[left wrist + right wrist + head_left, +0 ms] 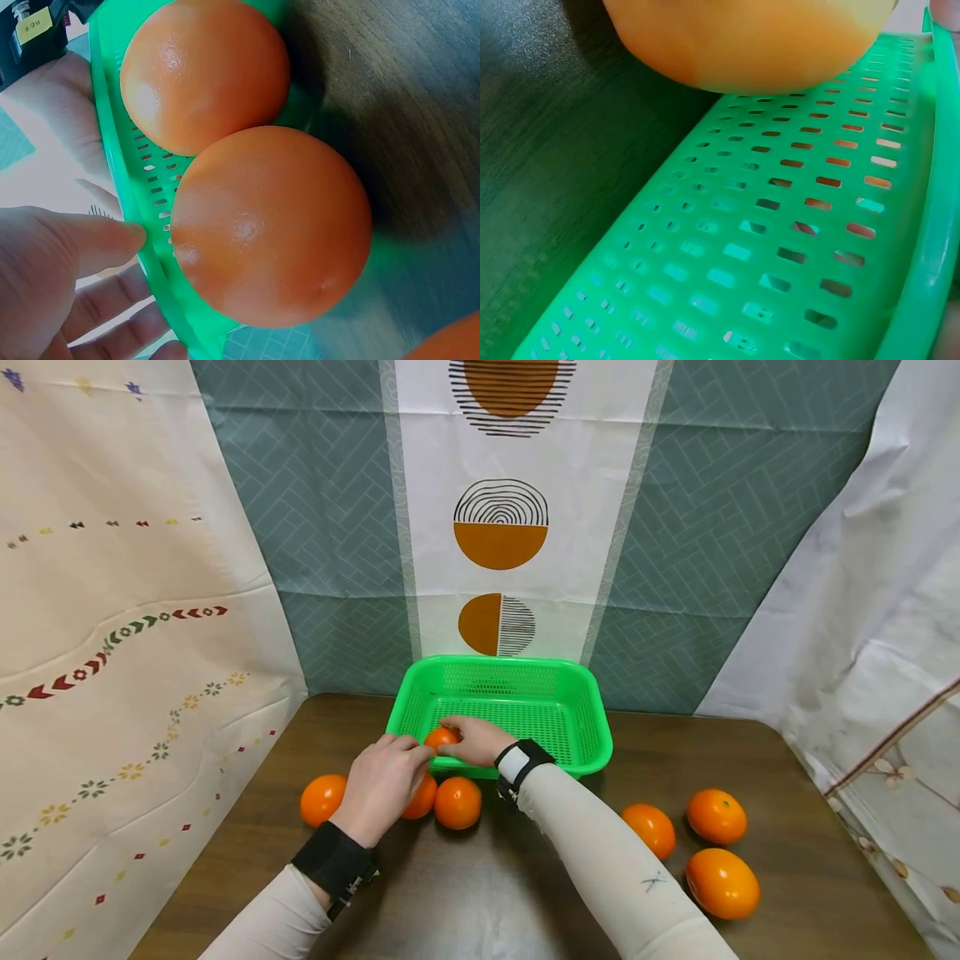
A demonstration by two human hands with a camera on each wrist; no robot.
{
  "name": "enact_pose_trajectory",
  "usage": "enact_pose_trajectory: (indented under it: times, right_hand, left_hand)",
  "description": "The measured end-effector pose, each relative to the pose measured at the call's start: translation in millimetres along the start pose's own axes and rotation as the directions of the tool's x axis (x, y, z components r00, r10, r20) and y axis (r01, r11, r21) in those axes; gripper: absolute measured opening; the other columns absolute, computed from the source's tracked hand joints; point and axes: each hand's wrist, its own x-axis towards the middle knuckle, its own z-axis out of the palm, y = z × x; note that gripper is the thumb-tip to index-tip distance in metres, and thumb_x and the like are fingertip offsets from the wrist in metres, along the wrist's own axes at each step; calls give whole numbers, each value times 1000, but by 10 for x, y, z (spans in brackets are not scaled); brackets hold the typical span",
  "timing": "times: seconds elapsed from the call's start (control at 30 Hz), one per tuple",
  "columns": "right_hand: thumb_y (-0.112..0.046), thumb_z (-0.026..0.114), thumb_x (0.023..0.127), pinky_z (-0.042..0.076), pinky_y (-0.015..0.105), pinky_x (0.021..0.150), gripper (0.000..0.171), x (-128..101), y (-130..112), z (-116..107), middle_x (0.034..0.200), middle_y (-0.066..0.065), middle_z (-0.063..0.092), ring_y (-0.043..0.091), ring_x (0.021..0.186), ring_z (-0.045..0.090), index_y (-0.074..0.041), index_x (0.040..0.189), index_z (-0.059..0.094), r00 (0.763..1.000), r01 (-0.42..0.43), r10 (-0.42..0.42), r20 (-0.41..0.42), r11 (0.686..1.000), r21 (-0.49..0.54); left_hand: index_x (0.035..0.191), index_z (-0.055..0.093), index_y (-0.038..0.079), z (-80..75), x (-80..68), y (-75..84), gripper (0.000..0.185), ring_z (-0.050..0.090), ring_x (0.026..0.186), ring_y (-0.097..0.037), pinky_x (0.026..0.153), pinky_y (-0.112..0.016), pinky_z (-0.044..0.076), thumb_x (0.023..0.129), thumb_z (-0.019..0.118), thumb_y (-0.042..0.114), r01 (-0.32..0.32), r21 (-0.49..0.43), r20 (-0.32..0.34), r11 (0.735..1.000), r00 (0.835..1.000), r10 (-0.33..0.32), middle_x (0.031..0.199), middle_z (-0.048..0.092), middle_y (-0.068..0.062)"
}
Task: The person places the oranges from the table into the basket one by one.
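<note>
Possibly, on this brown counter (465,902), the green basket (517,714) could slide if leaned on, nudging loose oranges (458,803) beside it. One orange (441,740), seemingly inside its near-left corner, could drop if the curled fingers of the right hand (477,741) slip. The left hand (382,781) has its thumb (112,244) against the rim (129,195); whether it pinches, I cannot tell.

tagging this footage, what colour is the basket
The basket is bright green, clearest in the head view.
</note>
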Motion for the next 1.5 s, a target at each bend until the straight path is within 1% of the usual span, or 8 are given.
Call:
enact_pose_trajectory:
  times: [0.5, 0.67, 0.83, 0.97, 1.1, 1.2, 1.37, 1.5]
  right_hand:
    - [-33, 64, 100, 49, 35, 96, 53, -8, 25, 4, 134, 5, 61, 19, 109, 60, -14, 148, 51, 999, 9, -9, -31, 1000, -15]
    - [-34, 63, 101, 48, 37, 99, 52, -22, 41, 7, 140, 6, 58, 22, 119, 58, -12, 146, 53, 997, 36, -38, -67, 999, -38]
    - [-39, 58, 103, 43, 41, 107, 52, -154, -31, -82, 147, 9, 53, 26, 134, 49, -15, 148, 51, 993, 48, -61, -100, 991, -124]
    - [-41, 58, 103, 41, 42, 109, 54, -325, -89, -225, 148, 9, 50, 27, 137, 47, -16, 149, 50, 987, 55, -84, -140, 979, -198]
    - [-44, 58, 102, 43, 43, 107, 56, -527, -70, -379, 147, 8, 51, 27, 135, 48, -17, 149, 50, 977, 57, -109, -185, 962, -267]
    - [-47, 59, 101, 46, 43, 104, 57, -742, -42, -518, 145, 7, 53, 27, 133, 50, -18, 149, 50, 967, 55, -131, -220, 945, -322]
    - [-50, 60, 99, 49, 43, 100, 58, -1256, 22, -730, 142, 3, 56, 24, 130, 52, -19, 148, 52, 942, 48, -176, -287, 914, -402]
    - [-48, 66, 96, 52, 45, 96, 58, -1754, 164, -786, 139, 1, 58, 22, 128, 53, -19, 145, 55, 915, 11, -186, -359, 900, -436]
  left_hand:
    - [104, 77, 16, 31, 11, 7, 15, 60, 88, -24, 75, -37, 54, 89, 78, 14, 5, -9, -2, 1000, 1000, -5, 95, 68, 0]
    - [104, 77, 16, 46, 13, 5, 15, 60, 87, -24, 73, -37, 53, 89, 78, 15, 5, -7, -7, 1000, 1000, -5, 94, 68, 0]
    - [103, 77, 16, 48, 1, -4, 14, 60, 87, -25, 73, -37, 53, 89, 78, 15, 2, 0, -9, 1000, 1000, -2, 94, 68, 0]
    - [102, 77, 17, 26, 8, -12, 14, 60, 86, -24, 73, -37, 54, 89, 78, 15, -2, 7, -8, 1000, 1000, 2, 93, 68, 0]
    - [102, 76, 16, 23, 24, -15, 13, 59, 85, -24, 72, -36, 53, 89, 78, 15, -8, 3, -6, 1000, 1000, 8, 92, 67, 0]
    - [102, 76, 16, 29, 28, -13, 13, 59, 85, -24, 72, -36, 53, 89, 78, 15, -8, -7, -6, 1000, 1000, 8, 92, 67, 0]
    - [102, 77, 17, 16, 19, -22, 13, 59, 84, -24, 70, -36, 51, 89, 78, 14, -1, -13, -8, 1000, 1000, 1, 92, 67, 0]
    - [101, 76, 17, 2, 18, -42, 13, 58, 83, -24, 67, -35, 50, 89, 77, 14, -9, -10, -6, 1000, 1000, 9, 91, 67, 0]
